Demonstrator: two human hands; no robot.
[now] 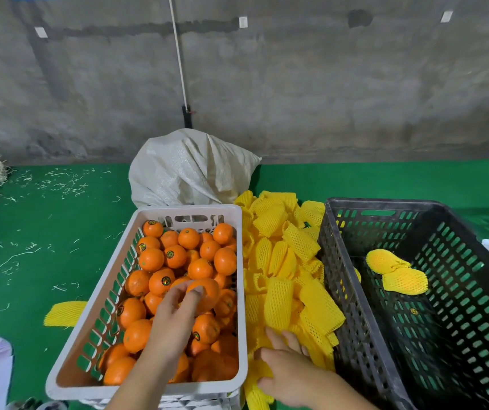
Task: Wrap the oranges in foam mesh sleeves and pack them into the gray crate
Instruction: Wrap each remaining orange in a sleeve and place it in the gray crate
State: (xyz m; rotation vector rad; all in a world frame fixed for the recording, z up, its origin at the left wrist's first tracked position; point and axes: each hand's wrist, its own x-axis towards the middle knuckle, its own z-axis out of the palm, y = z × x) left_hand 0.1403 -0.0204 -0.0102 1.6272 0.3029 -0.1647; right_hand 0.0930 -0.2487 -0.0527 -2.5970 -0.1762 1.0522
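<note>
Head view: left hand (175, 318) curled round smooth round orange (206, 292) over white slotted crate (238, 291); right hand (289, 368) gripping yellow netted foam sleeve (259, 383) beside gray crate (343, 306).

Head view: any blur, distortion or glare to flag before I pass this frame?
Head view: strong wide-angle bowing along the wall and the gray crate rim; slight motion blur on the left hand gripping an orange; right hand on the foam sleeves reasonably sharp; lighting even, no glare.
</note>
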